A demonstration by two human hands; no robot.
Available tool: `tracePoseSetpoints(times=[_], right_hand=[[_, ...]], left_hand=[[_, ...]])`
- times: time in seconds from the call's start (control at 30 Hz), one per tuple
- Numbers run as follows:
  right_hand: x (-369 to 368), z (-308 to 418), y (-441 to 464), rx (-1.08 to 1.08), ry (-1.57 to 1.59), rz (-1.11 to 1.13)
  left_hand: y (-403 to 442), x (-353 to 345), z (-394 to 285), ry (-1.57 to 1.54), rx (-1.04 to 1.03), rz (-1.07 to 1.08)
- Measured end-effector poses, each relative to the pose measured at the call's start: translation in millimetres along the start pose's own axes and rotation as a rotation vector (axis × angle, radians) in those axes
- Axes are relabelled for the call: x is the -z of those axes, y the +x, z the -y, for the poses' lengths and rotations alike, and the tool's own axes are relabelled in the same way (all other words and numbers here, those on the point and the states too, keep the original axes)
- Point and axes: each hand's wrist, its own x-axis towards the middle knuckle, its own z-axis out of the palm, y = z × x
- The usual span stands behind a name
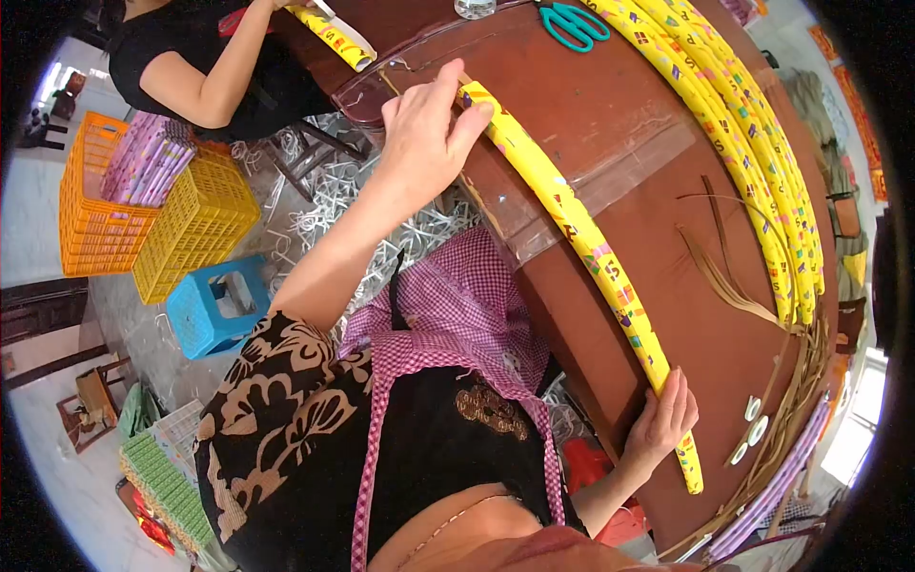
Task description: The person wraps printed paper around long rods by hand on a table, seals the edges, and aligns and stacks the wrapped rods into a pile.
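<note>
A long yellow tube [581, 238] with coloured prints lies curved across the brown table [610, 124]. At its upper end is my left hand [431, 129], thumb and fingers closed round the tip. My right hand [660, 419] wraps its fingers over the tube near the lower end, which sticks out past them. Several similar yellow tubes [743, 124] lie together along the far side. Beside them, near the table's top edge, are teal-handled scissors [575, 27]. Brown strips [729, 286] rest between the tubes, and small white loops [758, 429] lie at the lower right.
A co-worker's arm [229, 86] holds another yellow tube [334, 40] at the upper left. Orange [81, 214] and yellow crates [195, 210], a blue stool [217, 305] and white shredded strips [329, 210] are on the floor. Lilac tubes [777, 491] lie at the lower right.
</note>
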Motion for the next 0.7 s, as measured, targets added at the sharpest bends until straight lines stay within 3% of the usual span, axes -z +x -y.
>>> tracePoseSetpoints(times=[0.23, 0.33, 0.7], right_hand=[[-0.8, -2.7, -0.4, 0.015, 0.017, 0.002], [-1.3, -4.6, -2.8, 0.006, 0.004, 0.020], [1.8, -3.1, -1.4, 0.015, -0.012, 0.030]], left_hand=[[28.1, -6.3, 8.7, -0.075, 0.084, 0.074], [27.6, -10.1, 10.5, 0.103, 0.018, 0.046], [36.4, -4.3, 31.7, -0.418, 0.175, 0.256]])
